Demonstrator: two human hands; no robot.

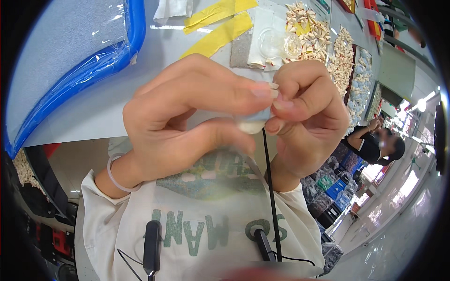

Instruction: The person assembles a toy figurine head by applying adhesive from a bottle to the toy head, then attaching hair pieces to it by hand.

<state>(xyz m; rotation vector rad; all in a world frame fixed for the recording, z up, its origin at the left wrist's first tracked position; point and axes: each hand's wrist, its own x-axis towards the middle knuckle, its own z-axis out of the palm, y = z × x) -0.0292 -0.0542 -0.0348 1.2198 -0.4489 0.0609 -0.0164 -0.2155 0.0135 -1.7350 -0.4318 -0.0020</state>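
Observation:
Close in front of my chest, my left hand [164, 105] pinches a small light-blue and white piece [253, 123] between thumb and fingers. The piece is blurred and partly covered, so its kind does not show. My right hand [311, 103] is closed in a pinch at the right end of that piece, its fingertips against those of my left hand. Whatever lies between the right fingertips is hidden or too small to name.
A blue-rimmed tray [136, 28] lined with clear film lies at left. Yellow tape strips [220, 35], a clear round dish [271, 43] and heaps of small cream pieces [307, 28] are beyond my hands. Light-blue pieces [362, 77] lie farther right. Another person [370, 143] sits at right.

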